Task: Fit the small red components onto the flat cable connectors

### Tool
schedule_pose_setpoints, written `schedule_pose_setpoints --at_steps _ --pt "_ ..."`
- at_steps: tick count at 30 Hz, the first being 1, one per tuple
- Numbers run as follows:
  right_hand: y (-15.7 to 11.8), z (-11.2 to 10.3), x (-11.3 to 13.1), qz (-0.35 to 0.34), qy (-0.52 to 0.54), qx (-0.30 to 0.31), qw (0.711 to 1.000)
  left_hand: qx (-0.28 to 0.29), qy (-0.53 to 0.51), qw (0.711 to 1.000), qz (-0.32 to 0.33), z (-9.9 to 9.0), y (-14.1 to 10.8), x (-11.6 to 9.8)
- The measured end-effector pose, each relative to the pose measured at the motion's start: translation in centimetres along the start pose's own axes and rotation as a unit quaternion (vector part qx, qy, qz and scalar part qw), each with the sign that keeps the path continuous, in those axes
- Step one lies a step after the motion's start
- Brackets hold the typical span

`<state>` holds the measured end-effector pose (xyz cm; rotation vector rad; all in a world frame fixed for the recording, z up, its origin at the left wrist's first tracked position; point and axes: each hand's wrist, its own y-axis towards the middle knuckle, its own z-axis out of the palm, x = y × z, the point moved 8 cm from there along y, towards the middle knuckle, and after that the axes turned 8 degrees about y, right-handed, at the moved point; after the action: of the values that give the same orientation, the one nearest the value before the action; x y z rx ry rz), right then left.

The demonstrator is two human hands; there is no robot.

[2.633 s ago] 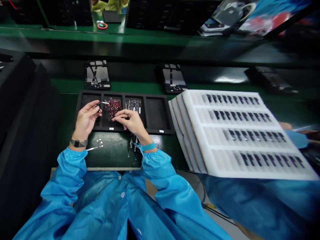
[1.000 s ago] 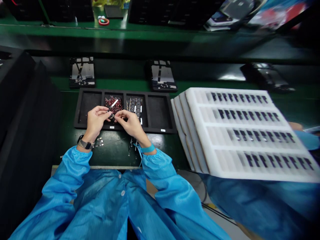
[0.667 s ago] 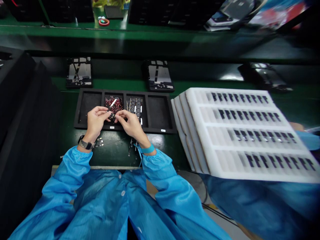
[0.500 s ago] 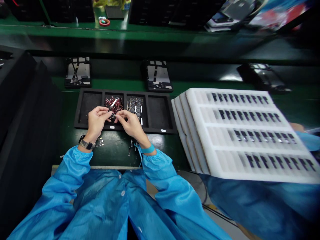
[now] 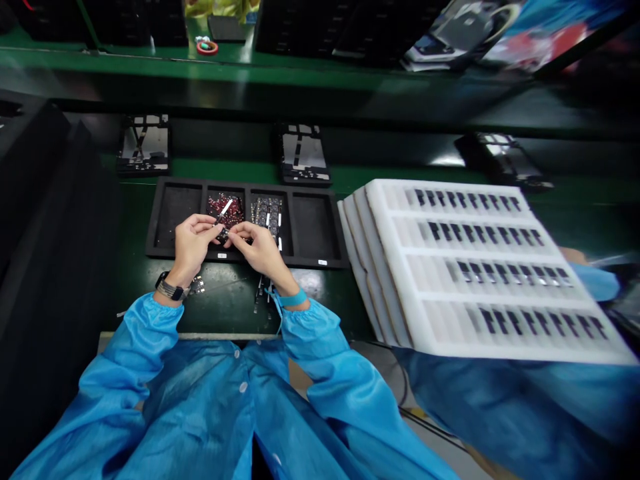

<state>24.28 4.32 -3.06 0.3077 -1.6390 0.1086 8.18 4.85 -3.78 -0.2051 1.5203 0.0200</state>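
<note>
My left hand (image 5: 191, 243) and my right hand (image 5: 261, 249) meet over the front of a black compartment tray (image 5: 320, 252). Between their fingertips is a small dark circuit board (image 5: 223, 235), pinched from both sides. A white strip (image 5: 227, 208) sticks up by my left fingers; whether it joins the board I cannot tell. Beneath the hands, one compartment holds small red parts (image 5: 236, 212). The compartment to its right contains small circuit boards (image 5: 266, 210), some with white strips. More little boards (image 5: 198, 285) lie on the bench beside my left wrist.
White foam trays (image 5: 425, 267) with rows of dark parts stand stacked at the right, close to a co-worker's blue sleeve (image 5: 595, 281). Behind the black tray are flat device assemblies (image 5: 303, 153). A dark block (image 5: 60, 220) borders the left side. A red ring (image 5: 207, 48) sits on the shelf.
The device assemblies behind the tray have shifted left. The whole view has moved slightly. Both hands keep nearly the same hold on the circuit board.
</note>
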Motion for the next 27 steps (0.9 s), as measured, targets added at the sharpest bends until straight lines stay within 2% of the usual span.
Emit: schedule_pose_setpoints --at_steps 6,21,27 --pt "0.0 0.0 0.0 0.014 0.009 0.006 1.000 0.010 -0.012 1.000 0.003 0.1 0.0 -0.1" --pt "-0.1 0.0 -0.5 0.053 0.071 0.011 0.996 0.053 -0.057 0.996 -0.048 0.4 0.3 0.9" --pt "-0.1 0.0 -0.5 0.058 0.063 0.014 0.996 0.038 -0.020 0.999 -0.029 0.1 0.1 0.4"
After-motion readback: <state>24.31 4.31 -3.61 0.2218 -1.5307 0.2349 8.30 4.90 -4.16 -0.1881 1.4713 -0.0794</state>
